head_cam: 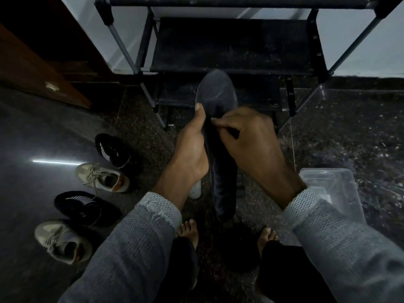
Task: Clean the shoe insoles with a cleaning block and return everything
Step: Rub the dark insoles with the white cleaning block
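A dark grey insole (216, 95) stands lengthwise in front of me, toe end up. My left hand (192, 147) grips its left edge, thumb up along the rim. My right hand (247, 136) lies with curled fingers on the insole's middle, the fingertips pinched together as if round a small thing. Whatever it holds is hidden, so I cannot tell whether it is the cleaning block. Under the hands a white bottle-like object (195, 190) stands on the floor.
Two black sneakers (113, 150) (85, 207) and two beige sneakers (102, 177) (62, 241) lie in a row at the left. A black shoe rack (234, 47) stands ahead. A clear plastic box (332, 189) sits at the right. My bare feet (189, 231) are below.
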